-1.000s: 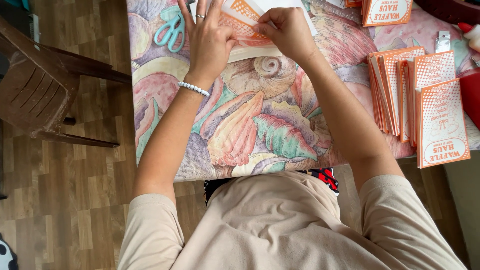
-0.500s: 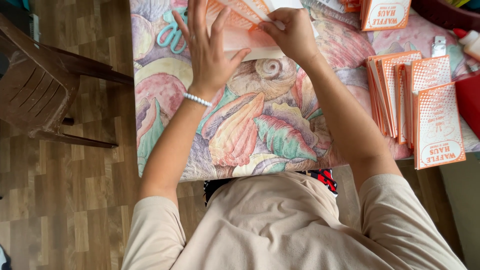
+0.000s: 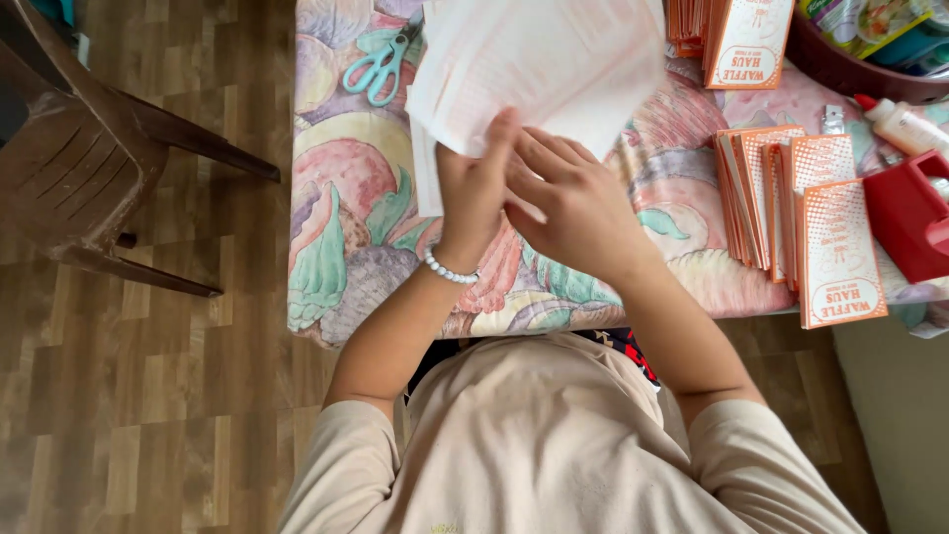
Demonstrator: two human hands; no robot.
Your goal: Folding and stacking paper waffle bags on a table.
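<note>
A pale paper sheet [image 3: 539,69] is held up at upper centre of the frame, pinched at its lower edge by the left hand [image 3: 474,193]; the right hand [image 3: 573,203] is closed on it alongside. Scissors [image 3: 381,64] lie upper left on the flowered tablecloth [image 3: 346,227]. Orange paper bags [image 3: 801,218] are stacked at right.

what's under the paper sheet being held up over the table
Both hands, left and right, grip the sheet from below. Around it the floral tablecloth shows; whatever lies directly beneath is covered.

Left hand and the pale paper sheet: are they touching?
Touching. The head view shows the left hand gripping the sheet's lower edge, fingers overlapping the paper, lifted above the table.
</note>
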